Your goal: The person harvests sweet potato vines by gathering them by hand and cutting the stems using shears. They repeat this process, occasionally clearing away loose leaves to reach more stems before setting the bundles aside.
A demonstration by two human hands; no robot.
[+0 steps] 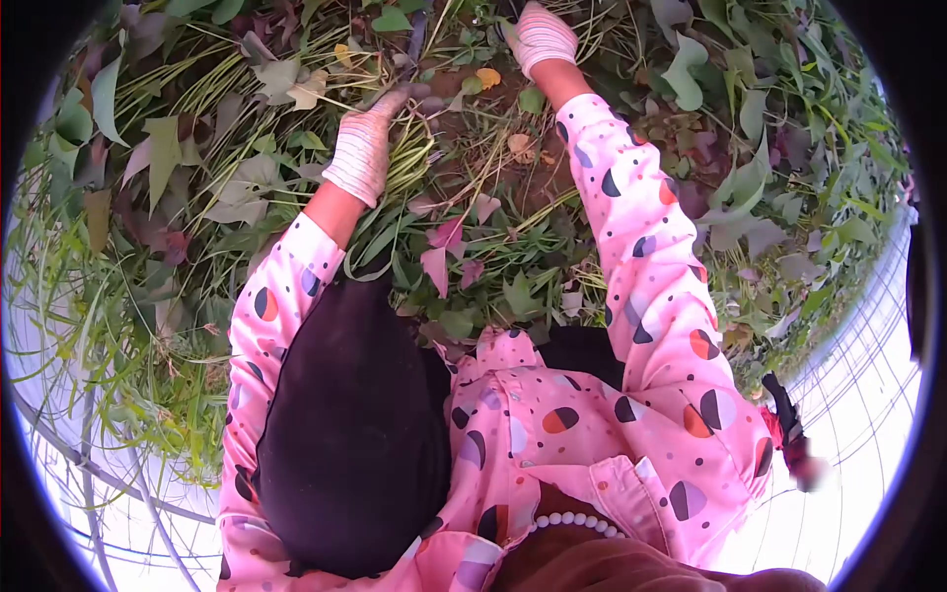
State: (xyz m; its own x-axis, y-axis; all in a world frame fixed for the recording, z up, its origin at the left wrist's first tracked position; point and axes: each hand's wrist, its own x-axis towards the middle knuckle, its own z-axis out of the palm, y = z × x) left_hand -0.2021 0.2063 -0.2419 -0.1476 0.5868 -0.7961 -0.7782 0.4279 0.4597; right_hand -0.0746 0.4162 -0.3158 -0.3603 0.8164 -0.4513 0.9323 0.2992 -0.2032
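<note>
My left hand [360, 148], in a pale striped knit glove, is closed around a bundle of green vine stems [409, 163] low among the leaves. The stems fan out on both sides of its fingers. Farther forward, at the top of the view, my right hand [545, 39] wears a similar glove and reaches down to the ground with curled fingers. What it grips there is hidden. Between the hands lies brown soil [483, 94] with loose stems and a yellow leaf [488, 77]. A dark, narrow strip [417, 44] stands just beyond my left fingertips.
Dense green and purple vine leaves [242, 187] surround both hands. Tall grass [128, 365] grows at left. My dark-clothed knee [350, 424] rises beside my left arm. Behind, at right, another person [794, 444] is partly visible before a wire-grid, bright background [858, 365].
</note>
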